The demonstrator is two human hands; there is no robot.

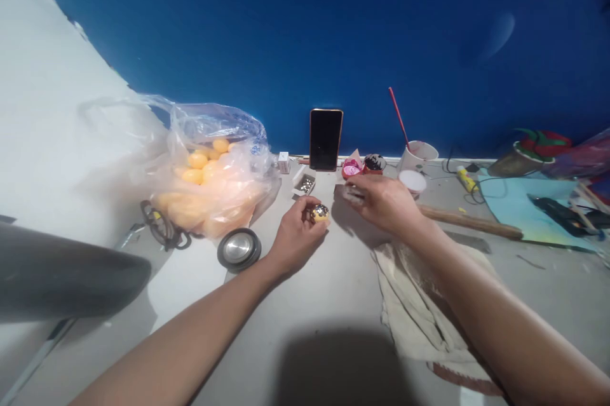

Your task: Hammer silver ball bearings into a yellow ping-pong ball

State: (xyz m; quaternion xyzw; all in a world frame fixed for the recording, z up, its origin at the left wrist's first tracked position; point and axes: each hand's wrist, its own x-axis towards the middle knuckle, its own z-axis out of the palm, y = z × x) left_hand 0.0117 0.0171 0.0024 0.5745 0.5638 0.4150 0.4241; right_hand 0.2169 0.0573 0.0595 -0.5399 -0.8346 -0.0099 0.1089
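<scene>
My left hand (299, 231) is closed round a small yellow ball (319, 213) with shiny silvery pieces on its top. To its right, my right hand (381, 199) reaches over the table with its fingers pressed together near a small greyish object; what they hold is too blurred to make out. An open little box (304, 184) of shiny silvery pieces lies just beyond my left hand. Behind my right hand stand a small pot of pink stuff (352, 168) and a dark-topped pot (374, 163).
A plastic bag of yellow balls (210, 171) and a round dark-rimmed lid (239, 249) are at the left. A phone (326, 140) leans on the blue wall. Rightward are a cup (419, 153) with a red stick, a wooden rod (471, 222) and a cloth (419, 304).
</scene>
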